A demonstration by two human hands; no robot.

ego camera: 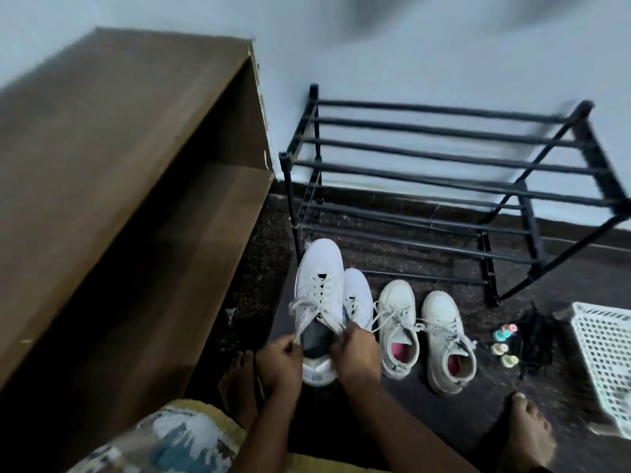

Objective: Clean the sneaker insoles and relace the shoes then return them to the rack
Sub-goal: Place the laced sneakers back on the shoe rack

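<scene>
A white sneaker [319, 278] with white laces is held above the dark floor, toe pointing away from me. My left hand [278, 358] pinches its left lace end beside the heel opening. My right hand [355, 349] grips the right side of the collar with the other lace. Its dark insole [316, 337] shows inside. A second white sneaker [358, 297] lies just behind it on the right, mostly hidden. A black shoe rack [461, 172] with bare bars stands against the wall ahead.
A cream pair of high-top shoes [423, 332] with pink linings stands on the floor to the right. Small coloured clips [505, 343], dark laces [536, 339] and a white plastic basket [604, 353] lie further right. A brown wooden cabinet [119, 186] fills the left. My bare feet flank the shoes.
</scene>
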